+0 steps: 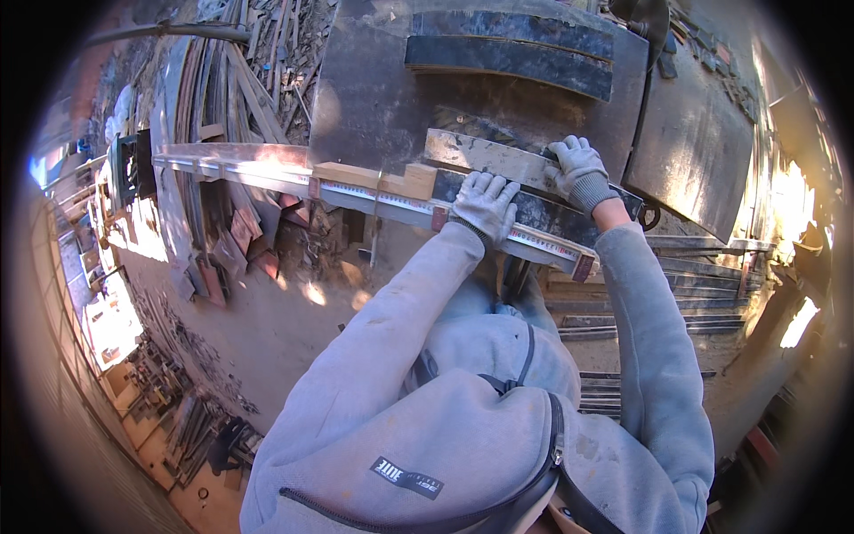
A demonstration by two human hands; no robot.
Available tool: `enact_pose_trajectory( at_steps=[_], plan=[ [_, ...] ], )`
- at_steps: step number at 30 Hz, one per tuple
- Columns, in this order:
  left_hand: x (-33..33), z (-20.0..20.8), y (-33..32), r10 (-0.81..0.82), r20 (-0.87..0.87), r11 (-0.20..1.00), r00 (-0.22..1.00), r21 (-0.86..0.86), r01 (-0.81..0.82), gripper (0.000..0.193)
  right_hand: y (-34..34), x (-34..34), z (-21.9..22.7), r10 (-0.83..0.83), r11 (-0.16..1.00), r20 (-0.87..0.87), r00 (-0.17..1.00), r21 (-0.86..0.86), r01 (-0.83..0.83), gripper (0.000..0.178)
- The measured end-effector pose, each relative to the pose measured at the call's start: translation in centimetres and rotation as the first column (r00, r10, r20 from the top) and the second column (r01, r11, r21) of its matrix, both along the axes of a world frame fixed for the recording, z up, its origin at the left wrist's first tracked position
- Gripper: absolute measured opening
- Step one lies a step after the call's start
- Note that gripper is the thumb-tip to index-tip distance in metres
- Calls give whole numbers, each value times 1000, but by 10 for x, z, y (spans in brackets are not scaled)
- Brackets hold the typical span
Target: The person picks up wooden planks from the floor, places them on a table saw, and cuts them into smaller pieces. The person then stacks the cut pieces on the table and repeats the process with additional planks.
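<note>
Both my hands wear grey-white work gloves. My left hand (pixel 485 206) lies palm down with its fingers stretched forward over a dark board (pixel 562 212), close to the rail. My right hand (pixel 580 171) is curled over the right end of a pale, worn wooden board (pixel 485 157); its grip underneath is hidden. The pale board lies just beyond the dark one on the metal saw table (pixel 356 98). A long metal rail (pixel 391 206) with a measuring tape along it runs in front of both boards. Left of them sits a stepped wooden block (pixel 407 181) against the rail.
Two dark, slightly curved boards (pixel 511 55) lie at the far side of the table. A second metal plate (pixel 689 147) slopes off at the right. Wood strips (pixel 253 89) and offcuts (pixel 240 236) are heaped at the left. More planks (pixel 658 303) are stacked at the right.
</note>
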State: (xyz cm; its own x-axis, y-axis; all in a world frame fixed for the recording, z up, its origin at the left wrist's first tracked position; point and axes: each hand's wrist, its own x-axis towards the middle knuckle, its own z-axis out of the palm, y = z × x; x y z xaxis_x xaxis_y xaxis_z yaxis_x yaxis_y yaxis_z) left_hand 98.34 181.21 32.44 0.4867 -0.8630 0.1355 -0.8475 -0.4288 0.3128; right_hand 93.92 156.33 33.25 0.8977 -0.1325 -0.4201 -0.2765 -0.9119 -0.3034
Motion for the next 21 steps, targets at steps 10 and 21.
enact_pose_trajectory(
  at_steps=[10,21],
  plan=[
    [1,-23,9,-27,-35,976,999,-217,19,27,8,8,-12,134,989,-157,978,78,-123,39],
    [-3,-23,5,-30,-33,994,999,-107,26,28,32,-5,-18,59,998,-12,998,23,-59,29]
  ],
)
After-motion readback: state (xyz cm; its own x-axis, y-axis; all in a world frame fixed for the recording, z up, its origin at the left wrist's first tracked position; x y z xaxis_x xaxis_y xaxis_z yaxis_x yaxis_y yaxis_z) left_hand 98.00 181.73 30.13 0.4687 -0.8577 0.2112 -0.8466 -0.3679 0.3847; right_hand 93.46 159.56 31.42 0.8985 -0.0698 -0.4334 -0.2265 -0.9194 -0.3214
